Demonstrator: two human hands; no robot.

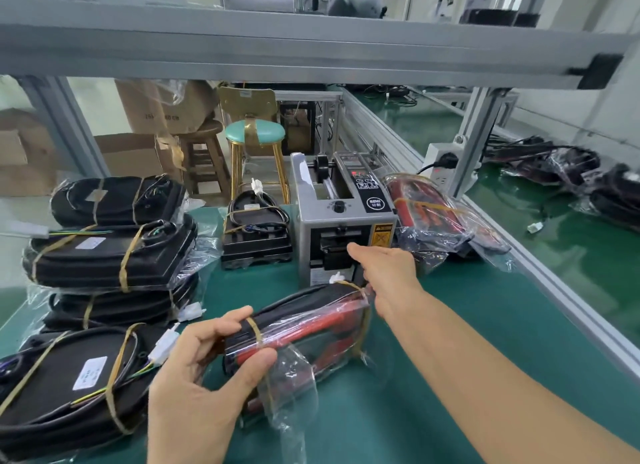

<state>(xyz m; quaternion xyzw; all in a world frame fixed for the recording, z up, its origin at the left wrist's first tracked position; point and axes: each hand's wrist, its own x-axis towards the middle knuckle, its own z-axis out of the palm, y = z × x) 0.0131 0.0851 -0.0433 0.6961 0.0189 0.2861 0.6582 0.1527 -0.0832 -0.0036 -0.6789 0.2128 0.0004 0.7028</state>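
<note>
A black and red part in a clear plastic bag (304, 332) lies tilted on the green bench, bound with tan tape strips. My left hand (204, 370) grips its near end between thumb and fingers. My right hand (388, 273) reaches forward with straight fingers to the front slot of the grey tape dispenser machine (341, 217), its fingertips at the outlet. Whether it touches a tape piece cannot be told.
Stacks of taped black parts with white connectors (110, 255) fill the left of the bench. Another black unit (254, 231) stands left of the machine, and a bagged red part (436, 214) lies to its right. An aluminium rail (519, 255) borders the right side. Stools and cartons stand behind.
</note>
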